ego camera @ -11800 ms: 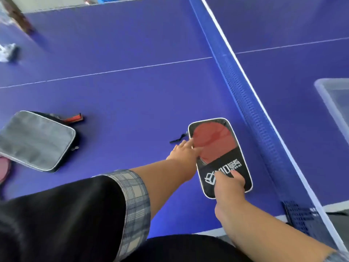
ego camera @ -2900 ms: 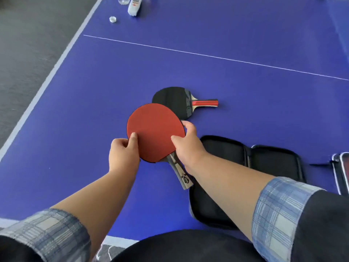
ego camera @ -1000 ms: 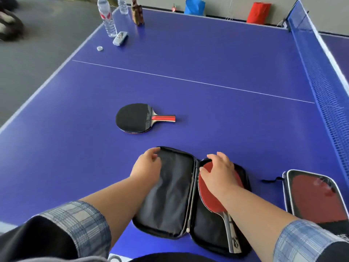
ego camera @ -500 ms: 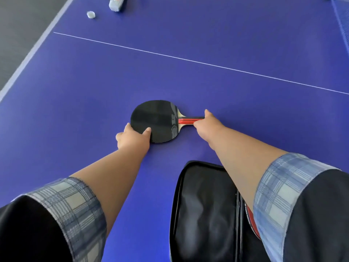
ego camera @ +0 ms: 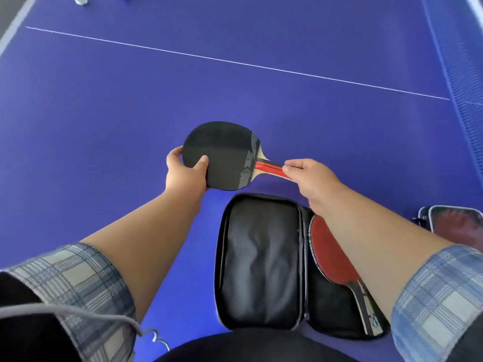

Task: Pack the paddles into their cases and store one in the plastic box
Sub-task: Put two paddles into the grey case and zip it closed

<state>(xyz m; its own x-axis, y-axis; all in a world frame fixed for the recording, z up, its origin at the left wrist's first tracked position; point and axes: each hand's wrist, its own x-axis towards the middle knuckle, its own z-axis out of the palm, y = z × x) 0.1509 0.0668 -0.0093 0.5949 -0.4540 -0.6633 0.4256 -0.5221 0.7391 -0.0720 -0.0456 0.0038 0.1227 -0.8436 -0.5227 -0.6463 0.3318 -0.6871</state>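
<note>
Left hand (ego camera: pixel 183 176): pinching blade edge of black paddle (ego camera: pixel 222 155).
Right hand (ego camera: pixel 312 178): closed on its red handle.
Open case (ego camera: pixel 261 262): near, holds red paddle (ego camera: pixel 330 254), on tabletop (ego camera: pixel 104 113).

The one camera sits on my head, looking steeply down and forward past my forearms, close over the near table (ego camera: pixel 109 105) edge, with the net (ego camera: pixel 460 61) at right.

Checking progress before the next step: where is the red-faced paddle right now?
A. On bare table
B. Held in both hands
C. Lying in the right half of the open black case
C: the red-faced paddle lies in the open black case's right half, partly under the right forearm.
</note>
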